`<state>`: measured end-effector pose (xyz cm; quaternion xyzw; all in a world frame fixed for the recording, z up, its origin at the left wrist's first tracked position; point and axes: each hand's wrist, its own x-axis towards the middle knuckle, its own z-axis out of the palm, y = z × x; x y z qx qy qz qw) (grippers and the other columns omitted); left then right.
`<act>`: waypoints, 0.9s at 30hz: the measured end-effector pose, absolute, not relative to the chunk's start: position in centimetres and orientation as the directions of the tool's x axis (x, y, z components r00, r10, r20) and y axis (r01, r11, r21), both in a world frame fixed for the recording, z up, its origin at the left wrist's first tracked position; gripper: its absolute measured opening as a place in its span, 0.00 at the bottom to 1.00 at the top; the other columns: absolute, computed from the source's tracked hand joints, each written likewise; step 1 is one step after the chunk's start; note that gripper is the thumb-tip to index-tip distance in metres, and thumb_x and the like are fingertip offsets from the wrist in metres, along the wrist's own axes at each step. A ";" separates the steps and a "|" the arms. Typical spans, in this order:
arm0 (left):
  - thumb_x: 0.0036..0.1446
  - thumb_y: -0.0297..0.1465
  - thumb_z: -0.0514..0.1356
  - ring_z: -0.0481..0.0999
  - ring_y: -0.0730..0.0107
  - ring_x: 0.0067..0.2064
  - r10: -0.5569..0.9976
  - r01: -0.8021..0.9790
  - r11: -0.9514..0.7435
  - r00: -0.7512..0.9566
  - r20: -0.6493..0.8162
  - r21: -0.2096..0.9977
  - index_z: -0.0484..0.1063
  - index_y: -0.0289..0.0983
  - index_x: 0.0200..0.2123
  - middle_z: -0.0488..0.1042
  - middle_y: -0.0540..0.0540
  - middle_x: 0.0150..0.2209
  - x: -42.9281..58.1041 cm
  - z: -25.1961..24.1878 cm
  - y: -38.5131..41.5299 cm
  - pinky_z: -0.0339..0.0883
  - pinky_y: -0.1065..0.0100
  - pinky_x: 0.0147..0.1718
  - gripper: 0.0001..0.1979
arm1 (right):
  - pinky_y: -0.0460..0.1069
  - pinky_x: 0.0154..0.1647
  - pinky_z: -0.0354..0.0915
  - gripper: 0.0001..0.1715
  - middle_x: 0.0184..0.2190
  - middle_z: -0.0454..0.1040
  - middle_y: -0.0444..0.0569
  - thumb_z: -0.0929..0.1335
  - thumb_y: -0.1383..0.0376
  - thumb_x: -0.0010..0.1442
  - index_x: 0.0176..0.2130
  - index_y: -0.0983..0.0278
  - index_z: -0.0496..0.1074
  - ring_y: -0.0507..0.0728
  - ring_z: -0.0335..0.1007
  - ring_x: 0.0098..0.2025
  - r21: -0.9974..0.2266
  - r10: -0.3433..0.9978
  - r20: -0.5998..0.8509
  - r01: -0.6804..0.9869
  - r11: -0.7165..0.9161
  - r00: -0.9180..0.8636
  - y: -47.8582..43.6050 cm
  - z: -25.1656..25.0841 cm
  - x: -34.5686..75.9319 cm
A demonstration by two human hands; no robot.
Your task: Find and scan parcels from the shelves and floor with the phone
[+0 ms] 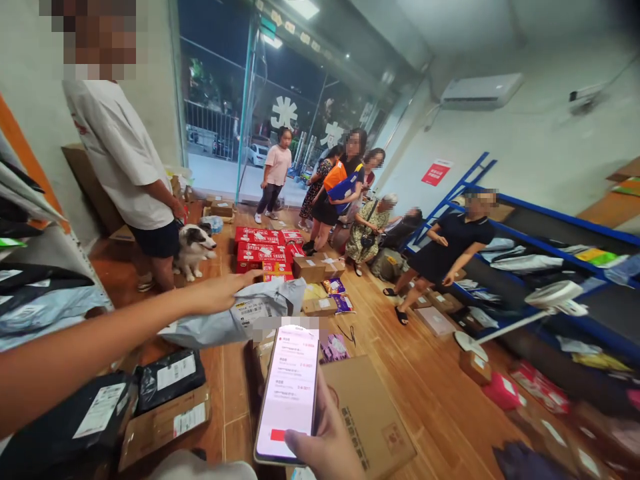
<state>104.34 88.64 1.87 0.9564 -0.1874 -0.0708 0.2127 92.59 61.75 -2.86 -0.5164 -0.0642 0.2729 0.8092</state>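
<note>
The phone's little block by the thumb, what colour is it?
The block on the phone is red; the head view shows it best.

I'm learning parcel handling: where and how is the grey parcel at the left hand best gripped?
Probably pinch the grey parcel by its upper edge, from above, near the left hand: its wrapping looks soft and creased, and the label is left clear.

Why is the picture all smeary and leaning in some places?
In the head view, the parcels at lower right are blurred; the glass front leans, perhaps from a wide lens or tilted head; the phone screen shines pale, whitest near its top; the ceiling light glares white.
</note>
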 end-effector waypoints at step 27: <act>0.46 0.48 0.55 0.74 0.56 0.45 0.196 0.163 0.075 0.965 -0.175 0.984 0.78 0.37 0.28 0.79 0.45 0.32 97.5 -3.9 81.5 0.71 0.65 0.40 0.22 | 0.57 0.57 0.61 0.41 0.51 0.73 0.49 0.74 0.48 0.43 0.53 0.60 0.67 0.63 0.66 0.55 -0.778 0.263 -0.331 -0.420 0.467 0.906 67.1 -5.2 95.2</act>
